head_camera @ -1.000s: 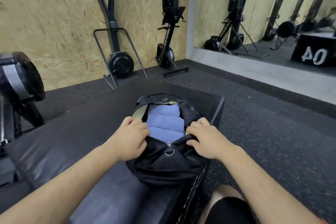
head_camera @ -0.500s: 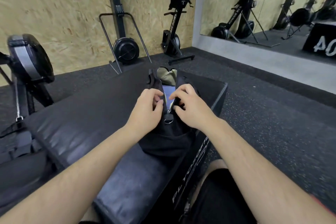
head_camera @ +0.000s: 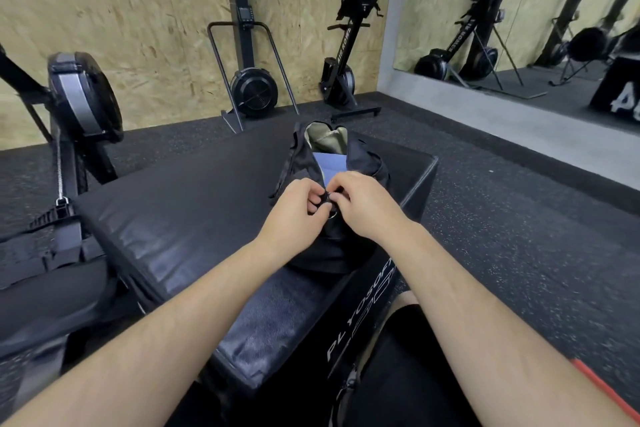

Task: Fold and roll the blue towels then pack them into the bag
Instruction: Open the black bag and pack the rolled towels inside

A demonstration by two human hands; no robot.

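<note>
Left grip (head_camera: 294, 206): from my remote seat, I see its fingers curled, pinching the black bag (head_camera: 329, 250) just beside the zipper pull (head_camera: 327, 198).
Right grip (head_camera: 363, 201): clamped on the zipper pull, its fingertips meeting the left's.
Bag: on the padded plyo box (head_camera: 194, 218), near its right edge, mouth open beyond my grips.
Blue towels (head_camera: 332, 165): inside the bag, one strip showing.
Background: rowing machines (head_camera: 252, 90) upright against a chipboard wall.

One bag (head_camera: 363, 163), seemingly one blue towel (head_camera: 330, 166), one left hand (head_camera: 294, 208), one right hand (head_camera: 367, 204) and three rowing machines (head_camera: 254, 90) are showing.
</note>
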